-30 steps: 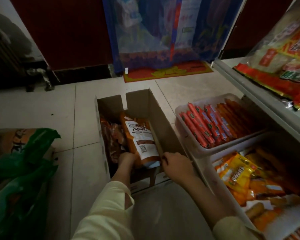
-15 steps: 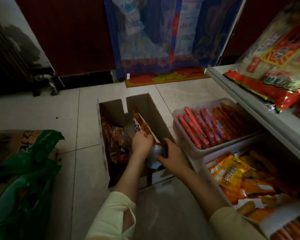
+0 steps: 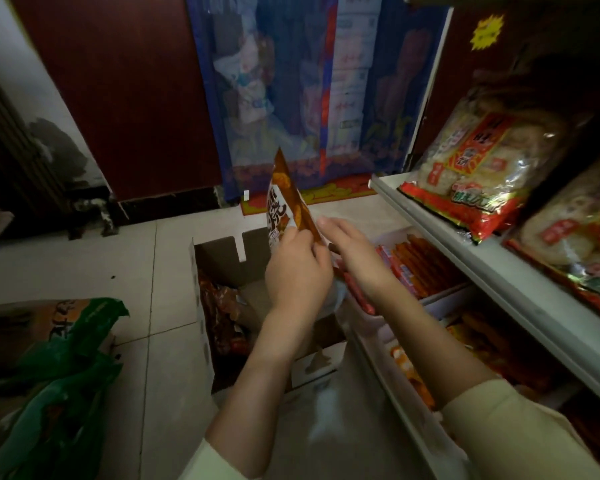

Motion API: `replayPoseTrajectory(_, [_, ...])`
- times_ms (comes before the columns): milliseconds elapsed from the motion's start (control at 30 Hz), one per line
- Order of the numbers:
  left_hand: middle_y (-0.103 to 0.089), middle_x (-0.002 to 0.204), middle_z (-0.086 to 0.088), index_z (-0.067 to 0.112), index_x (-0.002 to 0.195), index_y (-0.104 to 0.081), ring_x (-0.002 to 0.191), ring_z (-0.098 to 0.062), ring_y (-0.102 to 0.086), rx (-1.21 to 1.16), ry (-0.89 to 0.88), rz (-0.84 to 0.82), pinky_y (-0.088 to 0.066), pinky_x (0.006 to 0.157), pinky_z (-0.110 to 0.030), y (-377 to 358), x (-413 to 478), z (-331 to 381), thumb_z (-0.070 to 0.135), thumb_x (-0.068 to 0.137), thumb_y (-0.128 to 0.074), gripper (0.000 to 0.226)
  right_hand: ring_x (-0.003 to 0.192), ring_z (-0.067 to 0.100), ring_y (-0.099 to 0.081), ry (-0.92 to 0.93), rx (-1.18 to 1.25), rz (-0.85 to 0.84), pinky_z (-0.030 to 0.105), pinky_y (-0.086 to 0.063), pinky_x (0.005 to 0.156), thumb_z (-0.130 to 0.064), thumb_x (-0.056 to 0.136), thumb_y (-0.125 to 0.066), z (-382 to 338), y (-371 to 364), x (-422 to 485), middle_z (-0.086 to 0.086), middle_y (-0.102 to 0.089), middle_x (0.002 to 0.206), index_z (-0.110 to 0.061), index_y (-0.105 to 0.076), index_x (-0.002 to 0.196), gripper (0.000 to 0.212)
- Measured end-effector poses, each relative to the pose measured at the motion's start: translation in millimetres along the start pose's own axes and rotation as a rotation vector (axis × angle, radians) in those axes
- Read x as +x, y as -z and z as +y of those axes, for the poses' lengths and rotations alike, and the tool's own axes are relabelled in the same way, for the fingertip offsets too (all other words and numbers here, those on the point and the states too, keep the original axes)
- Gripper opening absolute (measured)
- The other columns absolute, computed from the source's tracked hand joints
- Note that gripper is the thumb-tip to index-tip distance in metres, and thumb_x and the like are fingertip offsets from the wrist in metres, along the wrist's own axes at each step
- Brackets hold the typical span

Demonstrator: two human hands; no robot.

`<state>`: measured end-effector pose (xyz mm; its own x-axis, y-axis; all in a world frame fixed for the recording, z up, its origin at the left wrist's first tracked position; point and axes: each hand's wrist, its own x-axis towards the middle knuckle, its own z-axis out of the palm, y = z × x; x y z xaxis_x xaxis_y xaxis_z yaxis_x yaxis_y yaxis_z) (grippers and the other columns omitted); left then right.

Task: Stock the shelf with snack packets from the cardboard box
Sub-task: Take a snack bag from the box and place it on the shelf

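Note:
An open cardboard box [image 3: 219,254] stands on the tiled floor with dark red snack packets [image 3: 222,313] still inside on its left. My left hand [image 3: 297,271] grips an orange and white snack packet [image 3: 284,206] by its lower end and holds it upright above the box. My right hand [image 3: 352,251] is beside the packet on its right, fingers straight, not holding anything. The white shelf [image 3: 492,268] runs along the right, its upper level carrying large rice cracker bags [image 3: 478,168].
Under the shelf edge sit white trays of red sausage sticks [image 3: 413,265] and orange packets [image 3: 409,372]. A green bag on a box [image 3: 59,358] lies at the left. A blue curtain [image 3: 309,91] and a red mat [image 3: 329,194] are ahead.
My left hand has lifted the orange packet out of the box and raised it upright. My right hand has let go of it and opened beside it.

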<state>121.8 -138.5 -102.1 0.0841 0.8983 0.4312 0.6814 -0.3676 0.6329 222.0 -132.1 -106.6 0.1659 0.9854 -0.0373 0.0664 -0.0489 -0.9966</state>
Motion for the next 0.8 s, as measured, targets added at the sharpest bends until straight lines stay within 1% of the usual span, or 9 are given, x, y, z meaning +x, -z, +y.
replayPoseTrajectory(67, [-0.053, 0.1, -0.002, 0.015, 0.095, -0.061, 0.086, -0.02, -0.054, 0.019, -0.043, -0.007, -0.043, 0.066, -0.032, 1, -6, 22, 0.021, 0.093, -0.044, 0.018, 0.098, 0.014, -0.068, 0.01, -0.069, 0.02, 0.04, -0.051, 0.094, -0.066, 0.068, -0.064, -23, 10, -3, -0.002, -0.072, 0.102, -0.026, -0.066, 0.107, 0.057])
replayPoseTrajectory(133, [-0.056, 0.116, -0.002, 0.014, 0.118, -0.06, 0.1, -0.021, -0.056, 0.022, -0.074, -0.032, -0.05, 0.076, -0.036, 1, -8, 42, 0.023, 0.094, -0.043, 0.03, 0.092, 0.016, -0.069, 0.005, -0.16, 0.084, 0.041, -0.053, 0.09, -0.067, 0.061, -0.066, -37, 19, -7, 0.0, -0.073, 0.097, -0.022, -0.066, 0.103, 0.062])
replayPoseTrajectory(200, [-0.055, 0.122, -0.002, 0.013, 0.124, -0.056, 0.106, -0.022, -0.055, 0.043, -0.123, -0.086, -0.05, 0.082, -0.038, 3, -10, 59, 0.022, 0.095, -0.043, 0.034, 0.085, 0.018, -0.07, -0.034, -0.159, 0.142, 0.04, -0.056, 0.086, -0.065, 0.059, -0.069, -48, 30, -14, 0.005, -0.073, 0.091, -0.015, -0.067, 0.096, 0.063])
replayPoseTrajectory(333, [-0.054, 0.123, -0.004, 0.011, 0.125, -0.056, 0.107, -0.023, -0.053, 0.136, -0.272, -0.159, -0.047, 0.083, -0.036, 12, -23, 89, 0.022, 0.095, -0.043, 0.035, 0.071, 0.017, -0.062, -0.137, -0.203, 0.223, 0.026, -0.048, 0.065, -0.03, 0.086, -0.065, -75, 55, -38, 0.006, -0.065, 0.08, -0.015, -0.059, 0.073, 0.021])
replayPoseTrajectory(433, [-0.052, 0.125, -0.004, 0.012, 0.124, -0.056, 0.11, -0.022, -0.051, 0.204, -0.348, -0.177, -0.044, 0.083, -0.032, 21, -39, 108, 0.023, 0.096, -0.041, 0.033, 0.071, 0.022, -0.058, -0.121, -0.309, 0.239, 0.028, -0.044, 0.063, -0.016, 0.086, -0.059, -86, 72, -57, 0.015, -0.065, 0.083, -0.006, -0.065, 0.083, 0.012])
replayPoseTrajectory(500, [-0.052, 0.125, -0.003, 0.013, 0.121, -0.057, 0.11, -0.022, -0.051, 0.247, -0.389, -0.188, -0.043, 0.082, -0.031, 28, -48, 119, 0.025, 0.097, -0.04, 0.033, 0.064, 0.019, -0.054, -0.07, -0.337, 0.263, 0.027, -0.042, 0.06, -0.012, 0.085, -0.06, -87, 81, -71, 0.009, -0.064, 0.07, -0.008, -0.064, 0.071, 0.015])
replayPoseTrajectory(600, [-0.059, 0.104, -0.001, 0.017, 0.096, -0.061, 0.094, -0.019, -0.056, 0.215, -0.461, -0.233, -0.038, 0.068, -0.028, 41, -61, 135, 0.032, 0.093, -0.042, 0.025, 0.053, 0.01, -0.036, 0.053, -0.364, 0.312, 0.027, -0.029, 0.053, -0.01, 0.087, -0.06, -84, 94, -94, -0.009, -0.039, 0.046, -0.018, -0.036, 0.051, 0.044])
replayPoseTrajectory(667, [-0.057, 0.084, 0.003, 0.02, 0.078, -0.053, 0.081, -0.017, -0.054, 0.118, -0.443, -0.299, -0.038, 0.062, -0.029, 49, -67, 143, 0.038, 0.089, -0.047, 0.022, 0.054, 0.008, -0.033, 0.141, -0.357, 0.307, 0.027, -0.027, 0.054, -0.011, 0.088, -0.06, -84, 105, -115, -0.005, -0.034, 0.053, -0.019, -0.032, 0.055, 0.044])
replayPoseTrajectory(800, [-0.058, 0.077, 0.003, 0.022, 0.078, -0.054, 0.077, -0.017, -0.056, -0.212, -0.297, -0.323, -0.05, 0.072, -0.039, 55, -77, 162, 0.032, 0.089, -0.048, 0.017, 0.064, 0.016, -0.036, 0.227, -0.239, 0.324, 0.031, -0.028, 0.059, -0.01, 0.089, -0.059, -88, 137, -172, 0.008, -0.036, 0.067, -0.015, -0.04, 0.064, 0.032])
